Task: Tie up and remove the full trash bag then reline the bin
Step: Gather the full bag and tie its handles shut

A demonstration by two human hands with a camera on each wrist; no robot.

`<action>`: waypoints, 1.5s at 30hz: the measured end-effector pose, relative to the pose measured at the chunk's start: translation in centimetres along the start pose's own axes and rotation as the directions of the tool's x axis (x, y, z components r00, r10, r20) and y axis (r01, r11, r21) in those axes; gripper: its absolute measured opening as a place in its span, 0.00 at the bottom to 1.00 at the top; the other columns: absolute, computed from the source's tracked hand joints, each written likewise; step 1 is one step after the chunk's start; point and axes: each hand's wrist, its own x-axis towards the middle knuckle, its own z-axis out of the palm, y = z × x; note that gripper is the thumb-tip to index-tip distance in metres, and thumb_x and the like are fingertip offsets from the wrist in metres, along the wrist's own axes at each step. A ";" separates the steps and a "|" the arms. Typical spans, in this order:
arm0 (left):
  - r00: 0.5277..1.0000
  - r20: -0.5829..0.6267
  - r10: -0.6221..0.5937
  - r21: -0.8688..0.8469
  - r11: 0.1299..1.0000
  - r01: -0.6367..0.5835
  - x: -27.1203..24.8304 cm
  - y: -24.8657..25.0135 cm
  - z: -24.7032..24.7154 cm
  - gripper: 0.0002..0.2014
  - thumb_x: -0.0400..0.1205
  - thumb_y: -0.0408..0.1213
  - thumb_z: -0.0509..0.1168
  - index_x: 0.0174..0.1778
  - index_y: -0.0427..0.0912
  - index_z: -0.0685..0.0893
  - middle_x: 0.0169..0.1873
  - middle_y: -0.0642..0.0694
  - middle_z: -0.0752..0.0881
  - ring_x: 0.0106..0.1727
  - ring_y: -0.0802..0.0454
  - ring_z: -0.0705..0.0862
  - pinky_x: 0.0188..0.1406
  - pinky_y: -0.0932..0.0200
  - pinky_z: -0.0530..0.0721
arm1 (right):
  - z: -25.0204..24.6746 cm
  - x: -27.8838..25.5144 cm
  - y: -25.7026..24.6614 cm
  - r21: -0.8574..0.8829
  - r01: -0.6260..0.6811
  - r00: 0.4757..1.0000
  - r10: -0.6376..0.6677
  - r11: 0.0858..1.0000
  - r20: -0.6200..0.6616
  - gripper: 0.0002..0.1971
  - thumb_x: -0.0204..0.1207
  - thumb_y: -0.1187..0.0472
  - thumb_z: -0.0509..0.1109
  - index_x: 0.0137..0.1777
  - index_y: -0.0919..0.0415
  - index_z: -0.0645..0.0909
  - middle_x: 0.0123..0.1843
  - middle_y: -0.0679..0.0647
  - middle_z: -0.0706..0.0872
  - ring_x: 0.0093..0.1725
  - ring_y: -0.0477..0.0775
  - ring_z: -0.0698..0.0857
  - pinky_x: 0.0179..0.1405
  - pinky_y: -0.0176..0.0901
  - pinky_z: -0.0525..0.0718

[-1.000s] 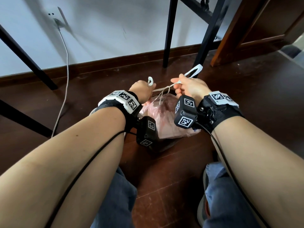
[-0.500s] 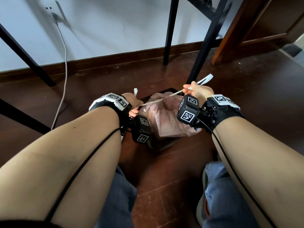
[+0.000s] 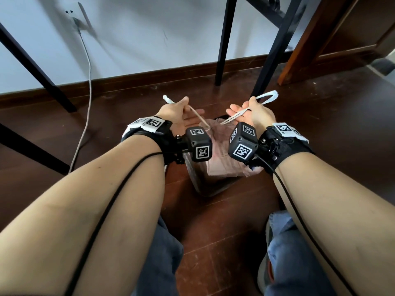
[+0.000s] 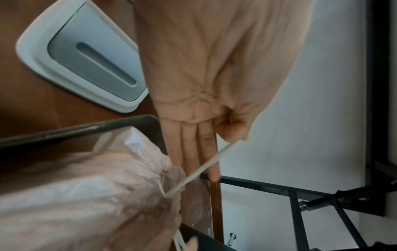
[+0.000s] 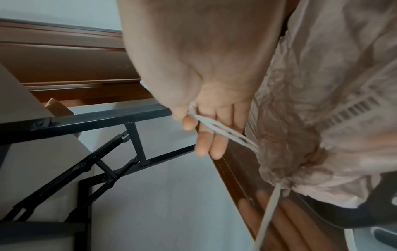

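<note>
Hands held apart above a pinkish trash bag (image 3: 222, 154) that sits in a dark bin (image 3: 205, 184) on the wooden floor (image 3: 320, 124), between the person's forearms. Left hand (image 3: 177, 113) pinches one white drawstring (image 3: 197, 117) under its thumb, other fingers straight. Right hand (image 3: 254, 114) pinches the other drawstring loop (image 3: 267, 97) the same way. Both strings run down and inward to the bag's gathered neck, which lies just near of the hands. A grey-white bin lid (image 4: 86, 56) lies on the floor left of the bin.
</note>
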 end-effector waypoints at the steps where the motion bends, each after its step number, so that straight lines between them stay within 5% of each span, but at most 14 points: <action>1: 0.999 0.044 -0.013 -0.080 0.997 0.017 -0.3 -0.1 0.4 0.24 0.88 0.47 0.53 0.26 0.42 0.65 0.30 0.40 0.88 0.39 0.43 0.87 0.41 0.47 0.85 | 0.3 -0.1 0.0 0.064 -0.041 0.999 0.039 0.997 0.037 0.22 0.87 0.49 0.53 0.32 0.60 0.67 0.26 0.55 0.77 0.25 0.53 0.78 0.48 0.52 0.84; 4: 0.995 0.092 -0.047 -0.209 0.976 0.065 -0.6 -0.3 1.3 0.24 0.88 0.48 0.54 0.25 0.42 0.64 0.15 0.47 0.76 0.26 0.49 0.77 0.40 0.49 0.83 | 0.9 -0.6 0.0 0.028 -0.022 0.995 0.019 0.999 0.096 0.26 0.87 0.47 0.51 0.26 0.57 0.62 0.14 0.48 0.60 0.14 0.47 0.58 0.33 0.43 0.77; 8: 0.993 0.113 -0.030 -0.214 0.975 0.054 -0.2 -0.1 1.8 0.25 0.88 0.49 0.52 0.25 0.44 0.62 0.12 0.51 0.66 0.13 0.55 0.67 0.36 0.56 0.78 | 1.3 -0.6 -0.5 -0.090 0.150 0.985 -0.140 0.985 0.105 0.27 0.87 0.48 0.52 0.25 0.55 0.56 0.17 0.48 0.56 0.15 0.47 0.54 0.23 0.38 0.62; 14: 0.990 0.049 -0.133 -0.117 0.983 0.138 1.1 -1.1 0.6 0.24 0.88 0.46 0.53 0.25 0.42 0.63 0.12 0.49 0.67 0.10 0.55 0.67 0.16 0.71 0.70 | 0.7 0.1 -0.6 -0.164 0.143 0.990 -0.143 0.976 0.017 0.28 0.85 0.48 0.55 0.24 0.54 0.54 0.18 0.49 0.54 0.15 0.48 0.53 0.20 0.36 0.57; 18: 0.985 -0.026 -0.171 0.004 0.985 0.172 1.9 -1.6 0.1 0.24 0.88 0.47 0.52 0.25 0.44 0.64 0.10 0.50 0.67 0.09 0.54 0.68 0.28 0.62 0.63 | 0.3 0.7 0.1 -0.186 0.121 0.992 -0.125 0.975 -0.010 0.27 0.85 0.49 0.55 0.23 0.54 0.54 0.17 0.49 0.55 0.16 0.48 0.53 0.21 0.38 0.58; 22: 0.980 -0.110 -0.165 0.069 0.983 0.173 1.8 -1.6 0.1 0.24 0.89 0.44 0.51 0.25 0.42 0.64 0.07 0.50 0.68 0.08 0.53 0.69 0.30 0.60 0.63 | -0.2 0.9 0.3 -0.183 0.110 0.994 -0.113 0.977 -0.004 0.27 0.86 0.50 0.54 0.24 0.55 0.55 0.17 0.48 0.55 0.15 0.47 0.53 0.22 0.37 0.59; 26: 0.977 -0.160 -0.138 0.062 0.987 0.150 1.5 -1.8 0.1 0.20 0.88 0.40 0.53 0.29 0.42 0.67 0.05 0.51 0.70 0.07 0.57 0.69 0.11 0.70 0.70 | -0.3 1.0 0.4 -0.216 0.103 0.995 -0.102 0.971 0.014 0.27 0.86 0.50 0.54 0.23 0.55 0.55 0.17 0.49 0.55 0.16 0.47 0.54 0.23 0.39 0.59; 29: 0.977 -0.154 -0.148 0.104 0.981 0.165 1.1 -1.6 0.2 0.20 0.88 0.41 0.55 0.28 0.42 0.69 0.18 0.50 0.74 0.17 0.56 0.73 0.13 0.68 0.72 | 0.2 0.6 0.2 -0.315 0.143 0.989 -0.126 0.938 0.074 0.27 0.85 0.50 0.55 0.23 0.54 0.56 0.16 0.47 0.57 0.15 0.47 0.55 0.21 0.38 0.59; 32: 0.988 -0.112 -0.106 0.173 0.977 0.125 0.5 -0.7 0.8 0.20 0.88 0.43 0.55 0.29 0.43 0.72 0.26 0.50 0.73 0.27 0.55 0.75 0.25 0.59 0.77 | 0.7 -0.3 -0.3 -0.480 0.209 0.975 -0.141 0.852 0.173 0.23 0.83 0.54 0.59 0.25 0.56 0.64 0.14 0.46 0.60 0.14 0.46 0.58 0.20 0.37 0.59; 36: 0.999 -0.040 0.006 0.175 0.985 0.001 -0.5 0.6 2.0 0.19 0.87 0.42 0.56 0.29 0.43 0.74 0.24 0.50 0.83 0.32 0.53 0.80 0.43 0.56 0.81 | 1.0 -1.5 -0.2 -0.745 0.371 0.926 -0.158 0.554 0.343 0.14 0.77 0.63 0.67 0.29 0.58 0.74 0.18 0.46 0.71 0.17 0.44 0.68 0.18 0.34 0.67; 38: 0.999 0.003 0.050 0.197 0.979 -0.050 -0.9 0.9 2.6 0.19 0.85 0.42 0.59 0.27 0.44 0.76 0.30 0.49 0.87 0.38 0.52 0.83 0.54 0.54 0.81 | 1.2 -1.9 0.0 -0.806 0.399 0.914 -0.117 0.437 0.389 0.08 0.76 0.64 0.70 0.36 0.63 0.84 0.26 0.51 0.83 0.26 0.45 0.80 0.27 0.36 0.78; 40: 0.997 0.051 0.058 0.224 0.972 -0.068 -1.5 1.0 2.9 0.19 0.83 0.43 0.61 0.25 0.45 0.76 0.36 0.48 0.85 0.43 0.50 0.83 0.61 0.52 0.79 | 1.4 -2.3 0.1 -0.831 0.374 0.918 -0.035 0.412 0.395 0.07 0.77 0.64 0.69 0.39 0.64 0.83 0.24 0.52 0.81 0.22 0.47 0.78 0.22 0.37 0.78; 42: 0.993 0.119 0.028 0.233 0.971 -0.055 -1.6 0.9 3.0 0.19 0.83 0.44 0.62 0.25 0.45 0.76 0.40 0.46 0.84 0.45 0.49 0.83 0.64 0.51 0.77 | 1.4 -2.6 0.3 -0.832 0.331 0.925 0.022 0.445 0.379 0.11 0.79 0.65 0.67 0.34 0.60 0.78 0.17 0.47 0.71 0.13 0.42 0.69 0.12 0.32 0.67; 45: 0.978 0.210 -0.012 0.197 0.980 -0.031 -2.0 0.8 3.0 0.18 0.84 0.43 0.62 0.27 0.43 0.75 0.45 0.43 0.85 0.47 0.48 0.84 0.51 0.56 0.83 | 1.5 -2.7 0.4 -0.827 0.276 0.932 0.074 0.489 0.355 0.15 0.82 0.63 0.64 0.31 0.58 0.75 0.15 0.45 0.67 0.10 0.41 0.64 0.09 0.29 0.62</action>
